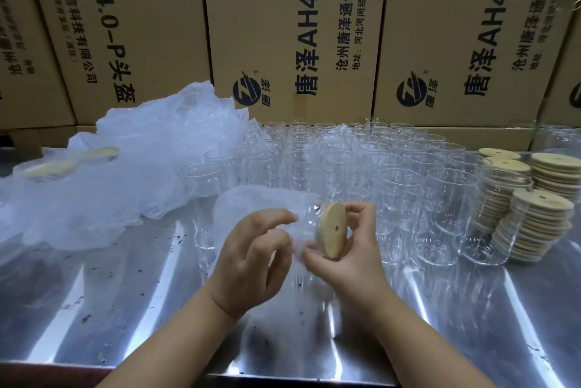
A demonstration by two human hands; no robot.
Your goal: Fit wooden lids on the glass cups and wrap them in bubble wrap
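Both hands meet over the steel table (132,287), working on 1 lidded cup (306,224) lying on its side with its mouth pointing right. The right hand (345,249) grips the lid (331,230) end, thumb below the rim and fingers curled over the top, so the round wooden face with its small hole is turned toward the camera. The left hand (251,262) is closed loosely on the bubble wrap (251,205) that covers the cup's body; the wrap is blurred, so how far round it goes is hard to tell.

Behind the hands stand many rows of empty cups (330,155), upright and close together. At the right edge of the table are stacks of lids (540,221), some seen through the glass in front of them. To the left lies a loose heap of plastic (151,148), with 2 wrapped cups (63,164) resting on it, their lids showing pale through the film. Printed boxes (283,35) form a wall along the far side.
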